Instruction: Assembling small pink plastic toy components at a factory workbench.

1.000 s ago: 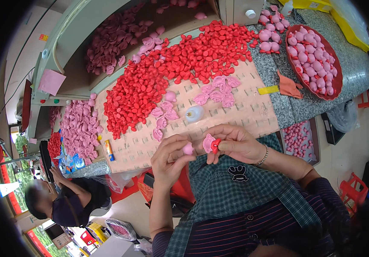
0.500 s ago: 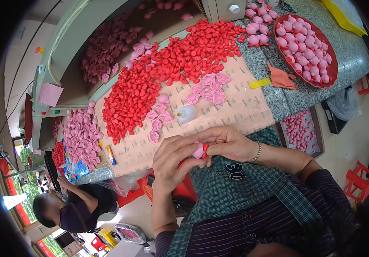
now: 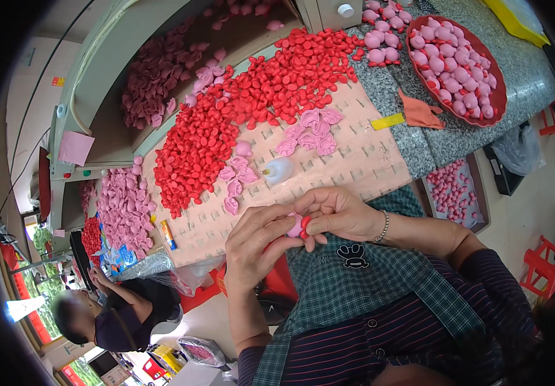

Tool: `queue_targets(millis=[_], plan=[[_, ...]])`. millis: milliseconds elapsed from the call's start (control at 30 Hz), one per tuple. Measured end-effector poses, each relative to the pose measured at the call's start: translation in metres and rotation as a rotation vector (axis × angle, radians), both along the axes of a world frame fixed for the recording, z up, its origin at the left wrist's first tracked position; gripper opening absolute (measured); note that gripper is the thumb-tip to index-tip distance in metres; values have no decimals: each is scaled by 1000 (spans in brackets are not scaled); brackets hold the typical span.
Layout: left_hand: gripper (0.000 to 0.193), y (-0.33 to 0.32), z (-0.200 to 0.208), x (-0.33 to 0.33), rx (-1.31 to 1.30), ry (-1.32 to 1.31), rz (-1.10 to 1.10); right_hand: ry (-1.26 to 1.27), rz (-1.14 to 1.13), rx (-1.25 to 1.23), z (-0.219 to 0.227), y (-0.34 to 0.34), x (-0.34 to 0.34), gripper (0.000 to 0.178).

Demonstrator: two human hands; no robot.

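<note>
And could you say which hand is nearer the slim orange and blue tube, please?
Left: the left hand is right of the orange and blue tube, not touching; the right hand sits farther right.

A grey cabinet [image 3: 113, 64] borders the speckled table's [image 3: 522, 64] far edge; past the left end, a pale wall [image 3: 29, 154] and bright windows [image 3: 40, 241] showing greenery; beyond the right edge, a red stool [image 3: 535, 262] on beige floor [image 3: 509, 222].
</note>
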State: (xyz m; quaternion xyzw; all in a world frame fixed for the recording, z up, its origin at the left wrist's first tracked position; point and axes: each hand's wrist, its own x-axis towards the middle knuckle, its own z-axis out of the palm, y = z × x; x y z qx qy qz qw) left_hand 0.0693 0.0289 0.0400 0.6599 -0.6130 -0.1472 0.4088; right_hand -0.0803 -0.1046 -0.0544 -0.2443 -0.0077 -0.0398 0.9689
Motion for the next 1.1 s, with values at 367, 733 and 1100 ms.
queue_targets(millis=[367, 733, 1100], plan=[[41, 0, -4, -3, -50, 9, 35, 49, -10, 115, 4, 3, 3, 29], [53, -9, -21, -24, -189, -236, 235, 133, -39, 191, 6, 8, 7, 32], [40, -11, -26, -26, -287, -482, 307, 135, -52, 205, 14, 12, 8, 32]])
